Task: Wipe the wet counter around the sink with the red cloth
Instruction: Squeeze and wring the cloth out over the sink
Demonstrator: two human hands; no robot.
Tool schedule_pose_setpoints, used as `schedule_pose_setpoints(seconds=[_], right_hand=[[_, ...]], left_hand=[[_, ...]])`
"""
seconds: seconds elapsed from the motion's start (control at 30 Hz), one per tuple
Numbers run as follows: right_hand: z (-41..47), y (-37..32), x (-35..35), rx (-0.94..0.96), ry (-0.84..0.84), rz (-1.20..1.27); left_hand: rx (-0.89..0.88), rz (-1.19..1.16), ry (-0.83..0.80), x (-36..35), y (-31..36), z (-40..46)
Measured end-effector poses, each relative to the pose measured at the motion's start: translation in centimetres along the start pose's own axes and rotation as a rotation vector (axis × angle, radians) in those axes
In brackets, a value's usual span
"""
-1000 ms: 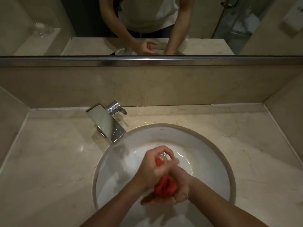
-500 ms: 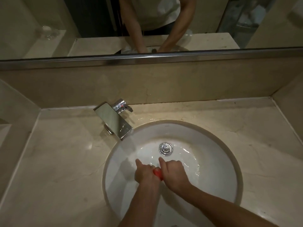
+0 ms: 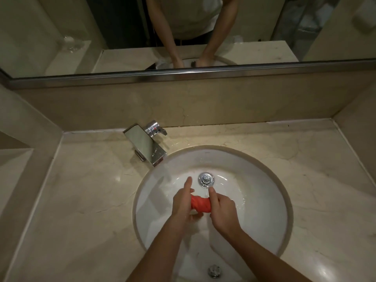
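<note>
Both hands, left hand [image 3: 184,202] and right hand [image 3: 222,208], are clamped round the twisted red cloth [image 3: 201,204] just 6 o'clock of the chrome drain [image 3: 206,180] in the round white basin [image 3: 264,192], so I'd wring hard and keep drips off the beige marble counter [image 3: 91,190].

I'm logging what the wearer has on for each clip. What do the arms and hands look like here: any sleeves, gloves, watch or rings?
Both forearms are bare up to the frame edge, with no sleeves showing. The left hand and right hand wear no gloves, and no watch, bracelet or ring shows. In the mirror the person has a light short-sleeved top.
</note>
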State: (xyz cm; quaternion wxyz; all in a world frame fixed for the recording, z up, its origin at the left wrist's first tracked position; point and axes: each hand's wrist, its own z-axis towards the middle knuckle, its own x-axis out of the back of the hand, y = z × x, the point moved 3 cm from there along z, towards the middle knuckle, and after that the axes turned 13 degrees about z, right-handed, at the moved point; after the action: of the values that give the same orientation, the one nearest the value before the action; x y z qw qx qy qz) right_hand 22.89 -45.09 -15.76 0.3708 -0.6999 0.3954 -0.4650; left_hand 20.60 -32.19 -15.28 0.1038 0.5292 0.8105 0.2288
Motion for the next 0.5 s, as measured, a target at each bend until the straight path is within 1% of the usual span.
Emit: schedule_pose_setpoints(seconds=[0.03, 0.1, 0.13, 0.17, 0.23, 0.3, 0.33, 0.4, 0.43, 0.5], right_hand=[[-0.4, -0.4, 0.3, 0.018, -0.007, 0.031], [-1.0, -1.6, 1.4, 0.039, -0.008, 0.151], [-1.3, -2.1, 2.2, 0.028, -0.008, 0.227], [-1.6, -2.6, 3.0, -0.016, -0.021, 0.304], [-2.2, -3.3, 4.2, -0.204, -0.092, 0.4], [-2.9, -3.6, 4.8, -0.404, -0.21, 0.381], [-3.2, -3.8, 5.0, -0.441, -0.241, 0.342], [-3.2, -4.6, 5.0, -0.396, -0.206, 0.283], [-3.3, -5.0, 5.1, -0.346, -0.162, 0.272], [-3.3, -5.6, 4.9, -0.253, -0.091, 0.303]], left_hand=[[-0.022, 0.08, -0.025, 0.3, 0.0, -1.1], [-0.074, 0.167, -0.105, 0.9, -0.1, -3.2], [-0.129, 0.21, -0.114, 1.3, -0.1, -4.1], [-0.22, 0.245, -0.094, 1.8, 0.1, -4.7], [-0.44, 0.263, -0.051, 2.7, 0.5, -5.6], [-0.572, 0.292, -0.074, 3.4, 0.6, -6.1], [-0.597, 0.303, -0.109, 3.7, 0.5, -6.4], [-0.576, 0.286, -0.186, 4.2, 0.2, -6.9], [-0.537, 0.259, -0.228, 4.3, 0.1, -7.3], [-0.387, 0.154, -0.303, 4.4, 0.3, -8.1]])
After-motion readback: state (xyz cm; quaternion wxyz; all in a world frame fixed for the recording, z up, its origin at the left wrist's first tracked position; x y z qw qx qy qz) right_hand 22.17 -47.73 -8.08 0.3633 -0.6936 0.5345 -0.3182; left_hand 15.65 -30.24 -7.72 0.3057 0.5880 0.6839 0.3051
